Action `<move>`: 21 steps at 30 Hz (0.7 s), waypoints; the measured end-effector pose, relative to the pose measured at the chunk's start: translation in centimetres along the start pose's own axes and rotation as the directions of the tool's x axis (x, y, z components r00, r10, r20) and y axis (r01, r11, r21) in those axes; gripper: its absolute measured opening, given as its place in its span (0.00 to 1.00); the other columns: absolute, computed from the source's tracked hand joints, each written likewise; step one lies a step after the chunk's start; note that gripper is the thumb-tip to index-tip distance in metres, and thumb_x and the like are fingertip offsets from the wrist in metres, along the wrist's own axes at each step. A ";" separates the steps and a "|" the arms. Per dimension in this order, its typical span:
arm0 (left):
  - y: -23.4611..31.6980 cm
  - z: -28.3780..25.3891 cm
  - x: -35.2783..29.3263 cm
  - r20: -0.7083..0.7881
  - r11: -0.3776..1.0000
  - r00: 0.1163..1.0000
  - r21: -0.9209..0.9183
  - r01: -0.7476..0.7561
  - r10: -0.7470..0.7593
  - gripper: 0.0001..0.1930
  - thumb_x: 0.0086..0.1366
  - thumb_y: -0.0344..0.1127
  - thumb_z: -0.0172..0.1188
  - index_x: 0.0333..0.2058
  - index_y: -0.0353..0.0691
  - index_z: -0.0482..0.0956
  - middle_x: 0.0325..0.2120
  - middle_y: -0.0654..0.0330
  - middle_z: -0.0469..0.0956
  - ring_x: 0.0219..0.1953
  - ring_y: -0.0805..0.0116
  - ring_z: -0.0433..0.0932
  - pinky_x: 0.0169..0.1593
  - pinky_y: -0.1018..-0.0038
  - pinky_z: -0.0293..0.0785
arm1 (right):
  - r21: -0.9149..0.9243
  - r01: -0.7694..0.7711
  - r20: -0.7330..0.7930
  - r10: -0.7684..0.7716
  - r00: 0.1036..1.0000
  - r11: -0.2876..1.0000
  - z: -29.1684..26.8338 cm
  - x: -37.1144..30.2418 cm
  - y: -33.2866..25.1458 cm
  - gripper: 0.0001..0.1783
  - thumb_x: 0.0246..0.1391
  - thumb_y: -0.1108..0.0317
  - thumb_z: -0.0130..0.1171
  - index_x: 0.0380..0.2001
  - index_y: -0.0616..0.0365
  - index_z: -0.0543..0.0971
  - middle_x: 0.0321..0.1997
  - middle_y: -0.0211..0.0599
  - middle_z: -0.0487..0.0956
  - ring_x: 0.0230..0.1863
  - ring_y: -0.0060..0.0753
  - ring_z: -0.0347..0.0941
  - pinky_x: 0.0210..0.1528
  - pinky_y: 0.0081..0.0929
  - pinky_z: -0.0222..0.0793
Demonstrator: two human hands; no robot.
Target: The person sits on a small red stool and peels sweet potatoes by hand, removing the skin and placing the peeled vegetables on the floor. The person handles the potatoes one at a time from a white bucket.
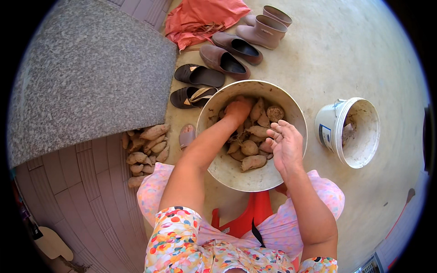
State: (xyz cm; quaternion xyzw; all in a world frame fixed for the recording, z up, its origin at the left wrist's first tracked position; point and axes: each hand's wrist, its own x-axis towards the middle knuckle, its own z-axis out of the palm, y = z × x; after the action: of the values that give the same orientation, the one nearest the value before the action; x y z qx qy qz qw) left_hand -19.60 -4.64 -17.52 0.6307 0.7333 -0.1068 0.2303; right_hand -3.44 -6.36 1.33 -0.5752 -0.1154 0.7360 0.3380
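Observation:
Between my knees stands a wide, pale round tub (227,176) with several dirt-covered sweet potatoes (253,162) heaped in it. My left hand (238,109) reaches down among them near the far left wall, back upward and fingers curled. Whatever those fingers hold is hidden beneath the hand. Above the tub's right side is my right hand (287,148), with its fingers stretched out and nothing in it. One sweet potato with a round, speckled face (275,113) lies near the far right wall of the tub.
Sweet potatoes (148,148) are piled on the floor by the grey stone slab (95,77). A white bucket (326,127) with some scraps stands right of the tub. Beyond are slip-on shoes (225,61), sandals (199,75), boots (264,32) and a red sack (200,18). Beneath me is a red stool (248,218).

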 end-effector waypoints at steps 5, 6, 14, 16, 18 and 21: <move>-0.8 0.2 -0.2 -0.037 0.994 0.994 0.018 -0.106 0.107 0.18 0.58 0.33 0.47 0.49 0.48 0.67 0.42 0.51 0.73 0.40 0.53 0.76 0.36 0.62 0.75 | -0.033 0.028 0.019 -0.027 0.999 0.999 0.0 0.3 0.6 0.18 0.50 0.72 0.48 0.46 0.66 0.64 0.38 0.39 0.70 0.32 0.26 0.69 0.30 0.23 0.67; -0.6 -0.5 -0.8 -0.024 0.992 0.992 0.023 -0.126 0.127 0.18 0.58 0.33 0.48 0.49 0.48 0.68 0.42 0.51 0.73 0.40 0.54 0.76 0.36 0.62 0.75 | -0.036 0.033 0.018 -0.032 0.999 0.999 -0.1 0.4 0.6 0.18 0.50 0.72 0.48 0.46 0.66 0.64 0.38 0.39 0.70 0.32 0.26 0.69 0.30 0.22 0.67; -0.6 -12.9 -9.1 0.417 0.816 0.867 -0.376 0.439 -0.274 0.13 0.45 0.38 0.59 0.24 0.32 0.77 0.18 0.54 0.75 0.19 0.61 0.75 0.23 0.69 0.70 | -0.028 0.122 -0.010 -0.122 0.992 0.992 -0.2 0.7 0.0 0.16 0.51 0.71 0.46 0.44 0.65 0.65 0.37 0.39 0.70 0.31 0.26 0.69 0.27 0.22 0.66; -1.3 -14.1 -12.6 0.494 0.601 0.838 -0.604 0.523 -0.233 0.12 0.47 0.39 0.60 0.16 0.35 0.74 0.10 0.59 0.69 0.11 0.68 0.68 0.14 0.73 0.62 | -0.028 0.137 -0.015 -0.138 0.990 0.990 -0.5 1.2 0.2 0.15 0.52 0.70 0.45 0.44 0.64 0.66 0.37 0.39 0.71 0.31 0.26 0.69 0.27 0.22 0.66; -1.9 -14.1 -16.3 0.568 0.277 0.809 -0.762 0.586 -0.150 0.13 0.51 0.40 0.60 0.17 0.37 0.72 0.09 0.62 0.66 0.09 0.73 0.63 0.10 0.76 0.55 | -0.067 0.132 -0.011 -0.133 0.991 0.989 -0.5 1.5 0.5 0.15 0.53 0.66 0.45 0.43 0.62 0.67 0.36 0.38 0.71 0.31 0.26 0.69 0.27 0.22 0.66; -1.1 -13.7 -20.8 0.623 -0.213 0.782 -0.763 0.610 0.007 0.14 0.57 0.42 0.56 0.30 0.36 0.72 0.15 0.59 0.69 0.10 0.73 0.63 0.11 0.78 0.54 | -0.126 0.139 -0.024 -0.143 0.989 0.982 -0.7 2.1 1.3 0.15 0.55 0.62 0.45 0.41 0.61 0.67 0.36 0.37 0.71 0.31 0.26 0.69 0.30 0.24 0.66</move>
State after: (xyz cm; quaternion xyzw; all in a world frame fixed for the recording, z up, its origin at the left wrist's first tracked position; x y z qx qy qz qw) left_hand -21.38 -16.89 4.06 -0.0060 0.6248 0.2854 0.7267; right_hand -3.49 -6.20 -1.25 -0.5975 -0.1954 0.6921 0.3547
